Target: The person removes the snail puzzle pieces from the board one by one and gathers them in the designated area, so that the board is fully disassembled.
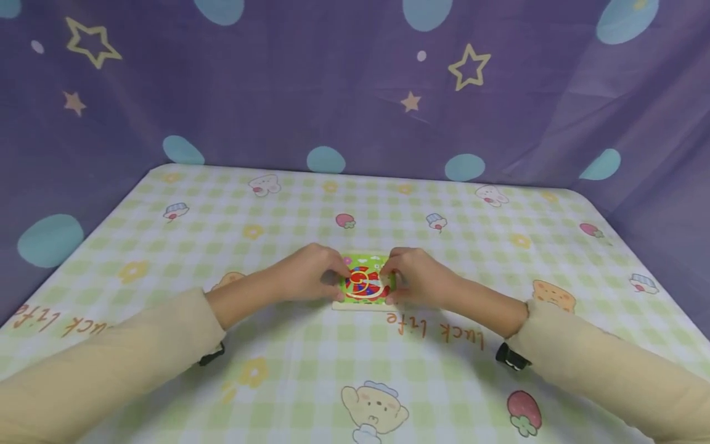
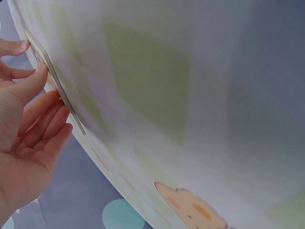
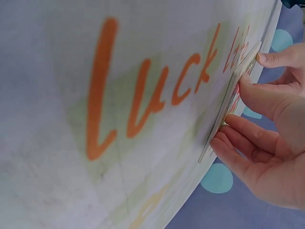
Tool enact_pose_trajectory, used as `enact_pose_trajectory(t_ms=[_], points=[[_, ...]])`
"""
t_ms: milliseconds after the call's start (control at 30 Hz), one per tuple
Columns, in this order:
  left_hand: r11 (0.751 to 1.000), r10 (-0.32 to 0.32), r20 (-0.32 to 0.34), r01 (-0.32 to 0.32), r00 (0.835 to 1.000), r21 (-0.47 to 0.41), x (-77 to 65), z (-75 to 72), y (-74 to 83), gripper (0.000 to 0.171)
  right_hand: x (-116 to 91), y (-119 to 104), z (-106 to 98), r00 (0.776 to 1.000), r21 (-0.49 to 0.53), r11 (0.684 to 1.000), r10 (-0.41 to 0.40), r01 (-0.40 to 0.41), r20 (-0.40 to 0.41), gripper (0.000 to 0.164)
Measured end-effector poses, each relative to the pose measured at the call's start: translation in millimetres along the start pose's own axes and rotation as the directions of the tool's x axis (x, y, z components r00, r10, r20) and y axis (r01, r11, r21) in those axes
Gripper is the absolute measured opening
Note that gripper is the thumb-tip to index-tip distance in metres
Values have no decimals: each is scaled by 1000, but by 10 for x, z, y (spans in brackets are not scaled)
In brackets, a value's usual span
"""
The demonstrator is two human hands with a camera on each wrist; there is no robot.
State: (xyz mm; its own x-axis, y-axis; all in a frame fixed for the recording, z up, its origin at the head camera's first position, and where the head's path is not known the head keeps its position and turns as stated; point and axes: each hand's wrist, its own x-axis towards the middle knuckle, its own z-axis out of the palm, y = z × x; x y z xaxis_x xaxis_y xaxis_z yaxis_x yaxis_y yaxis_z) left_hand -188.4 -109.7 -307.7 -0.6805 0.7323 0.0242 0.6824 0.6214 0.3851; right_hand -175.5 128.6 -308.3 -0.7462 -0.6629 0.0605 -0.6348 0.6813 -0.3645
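A small, thin square puzzle board (image 1: 365, 282) lies on the tablecloth in front of me, with a green picture of a red, snail-like figure and a pale rim along its near side. My left hand (image 1: 312, 272) holds its left edge between thumb and fingers. At the opposite edge, my right hand (image 1: 420, 277) grips the board the same way. Seen edge-on in the left wrist view, the board (image 2: 66, 100) is thin, and the bent fingers meet its side. The right wrist view shows the thumb on the near rim; fingertips partly hide the picture.
A checked tablecloth (image 1: 299, 364) printed with cartoon bears, fruit, flowers and lettering covers the table. Behind the table hangs a purple curtain (image 1: 333, 92) with stars and blue dots. Dark wrist straps (image 1: 513, 357) show below the cream sleeves (image 1: 599, 364).
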Motion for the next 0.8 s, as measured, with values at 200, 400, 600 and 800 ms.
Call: enact_pose_trajectory(t_ms=[200, 400, 600, 800], points=[[999, 10, -16, -10, 1000, 37, -41, 32, 34, 33, -43, -35, 12, 1000, -11, 1000, -18, 18, -7, 35], [1000, -25, -8, 25, 1000, -6, -51, 26, 37, 32, -54, -31, 28, 999, 10, 999, -34, 34, -33, 33], [998, -37, -7, 37, 999, -60, -64, 15, 28, 30, -50, -16, 20, 998, 32, 998, -45, 46, -35, 32], [998, -22, -14, 21, 1000, -54, -75, 48, 22, 30, -46, -4, 24, 999, 35, 998, -44, 45, -25, 32]])
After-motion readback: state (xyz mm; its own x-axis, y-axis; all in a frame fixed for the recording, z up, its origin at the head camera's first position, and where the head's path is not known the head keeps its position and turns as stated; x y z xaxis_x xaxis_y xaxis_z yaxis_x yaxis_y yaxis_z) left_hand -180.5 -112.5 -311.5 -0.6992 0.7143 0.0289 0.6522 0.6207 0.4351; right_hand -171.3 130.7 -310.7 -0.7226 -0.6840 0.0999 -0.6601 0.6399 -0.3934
